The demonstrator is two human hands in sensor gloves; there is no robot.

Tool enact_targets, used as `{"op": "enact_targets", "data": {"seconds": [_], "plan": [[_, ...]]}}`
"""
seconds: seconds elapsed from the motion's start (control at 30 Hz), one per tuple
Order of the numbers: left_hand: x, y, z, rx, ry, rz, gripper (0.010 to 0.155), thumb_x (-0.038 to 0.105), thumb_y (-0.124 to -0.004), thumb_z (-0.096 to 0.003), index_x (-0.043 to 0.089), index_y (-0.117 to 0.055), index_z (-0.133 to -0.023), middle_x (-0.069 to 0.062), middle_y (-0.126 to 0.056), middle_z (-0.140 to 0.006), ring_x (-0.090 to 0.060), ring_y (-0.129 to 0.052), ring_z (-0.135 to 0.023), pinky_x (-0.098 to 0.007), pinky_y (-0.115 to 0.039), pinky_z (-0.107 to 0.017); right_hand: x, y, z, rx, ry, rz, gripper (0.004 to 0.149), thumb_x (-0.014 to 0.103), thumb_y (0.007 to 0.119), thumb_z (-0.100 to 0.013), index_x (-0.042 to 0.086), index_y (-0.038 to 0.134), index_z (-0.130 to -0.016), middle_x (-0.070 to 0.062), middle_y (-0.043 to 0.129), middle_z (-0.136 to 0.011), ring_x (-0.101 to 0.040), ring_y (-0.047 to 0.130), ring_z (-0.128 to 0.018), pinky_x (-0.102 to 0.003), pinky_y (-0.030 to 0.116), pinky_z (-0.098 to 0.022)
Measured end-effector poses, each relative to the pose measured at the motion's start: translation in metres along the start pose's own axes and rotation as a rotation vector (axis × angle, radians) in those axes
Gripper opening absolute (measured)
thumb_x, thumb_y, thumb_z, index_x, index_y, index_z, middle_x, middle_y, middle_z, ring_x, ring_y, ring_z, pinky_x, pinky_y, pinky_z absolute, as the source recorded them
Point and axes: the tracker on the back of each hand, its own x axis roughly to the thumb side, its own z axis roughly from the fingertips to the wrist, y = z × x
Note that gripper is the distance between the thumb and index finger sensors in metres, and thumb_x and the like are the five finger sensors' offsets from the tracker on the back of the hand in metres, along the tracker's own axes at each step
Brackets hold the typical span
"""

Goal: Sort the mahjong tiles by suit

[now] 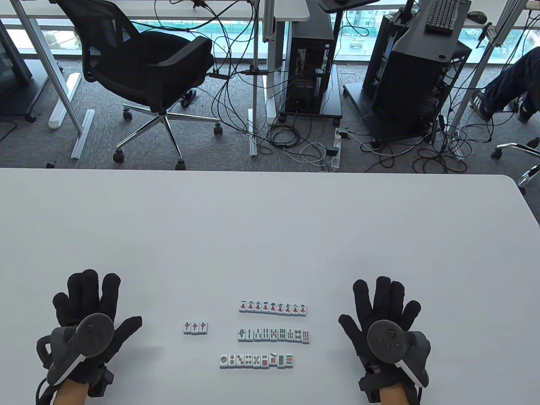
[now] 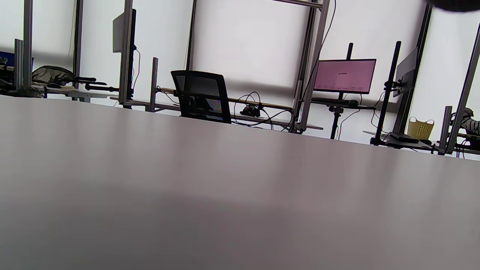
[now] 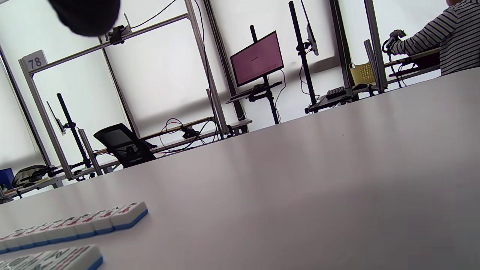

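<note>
Table view: two gloved hands lie flat on a white table [image 1: 270, 219], palms down, each with a tracker strapped to its back. The left hand [image 1: 90, 316] rests at the near left with its fingers straight and spread wide, holding nothing; the right hand [image 1: 386, 320] rests at the near right in the same pose, also holding nothing. Between the hands, well apart from both, mahjong tiles lie face up in four groups. The far row of character tiles [image 1: 273, 307] counts nine, side by side and touching, each showing a dark numeral above a red character. The middle row of bamboo tiles [image 1: 273, 335] also counts nine. The near row of circle tiles [image 1: 256, 360] counts eight; one tile toward its right sits slightly out of line. To the left of the middle row, a separate group of three red dragon tiles [image 1: 195, 327] shows the red character 中 on each. The total is twenty-nine tiles.

Right wrist view: two of the rows appear at the lower left, with white tops and blue backs against the table; a dark fingertip [image 3: 86, 15] hangs in at the top left. A frame post behind carries a tag reading "78" [image 3: 34, 61].

Left wrist view: only bare tabletop and the room behind it are seen.
</note>
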Motion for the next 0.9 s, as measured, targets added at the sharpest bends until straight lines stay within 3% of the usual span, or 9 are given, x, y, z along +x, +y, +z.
{"op": "enact_targets", "data": {"seconds": [0.9], "plan": [[-0.0054, 0.004, -0.0003, 0.049, 0.012, 0.072, 0.095, 0.077, -0.063, -0.0334, 0.04, -0.015, -0.107, 0.006, 0.009, -0.112, -0.026, 0.005, -0.112, -0.063, -0.009, -0.079, -0.0003, 0.0091, -0.001, 0.057, 0.037, 0.052, 0.075, 0.06, 0.059, -0.052, 0.037, 0.016, -0.11, -0.007, -0.003, -0.115, -0.036, -0.01, -0.1, -0.068, -0.002, -0.066]]}}
